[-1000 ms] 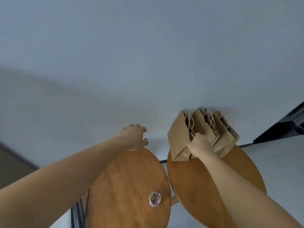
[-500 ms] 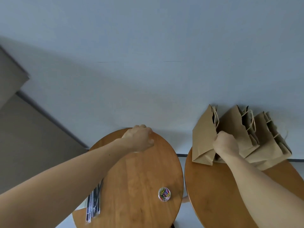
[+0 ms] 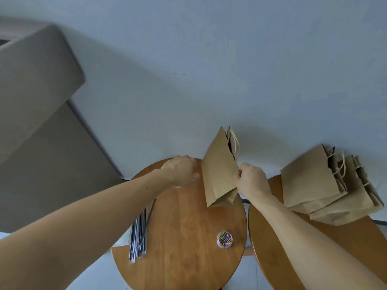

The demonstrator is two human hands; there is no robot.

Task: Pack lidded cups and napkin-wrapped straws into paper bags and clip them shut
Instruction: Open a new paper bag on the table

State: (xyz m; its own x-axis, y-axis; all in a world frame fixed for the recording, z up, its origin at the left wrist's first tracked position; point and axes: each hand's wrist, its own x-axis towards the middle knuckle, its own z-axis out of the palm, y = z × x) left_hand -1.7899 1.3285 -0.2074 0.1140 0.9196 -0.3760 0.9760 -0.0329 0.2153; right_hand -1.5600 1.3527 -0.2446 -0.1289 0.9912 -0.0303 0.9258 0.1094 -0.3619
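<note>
Wooden bench (image 3: 184, 268) bears a tub of paper clips (image 3: 224, 239) and black straws (image 3: 139, 233). Beyond, the right hand (image 3: 251, 182) pinches an upright paper bag (image 3: 218, 174) just beside the left hand (image 3: 181, 171), whose grip cannot be told. More bags (image 3: 314, 185) lie far right.

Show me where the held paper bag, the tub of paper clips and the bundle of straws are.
held paper bag (image 3: 218, 174): head view, on its broad brown side.
tub of paper clips (image 3: 224, 239): head view, on the middle of its clear top.
bundle of straws (image 3: 139, 233): head view, midway along the bundle.
</note>
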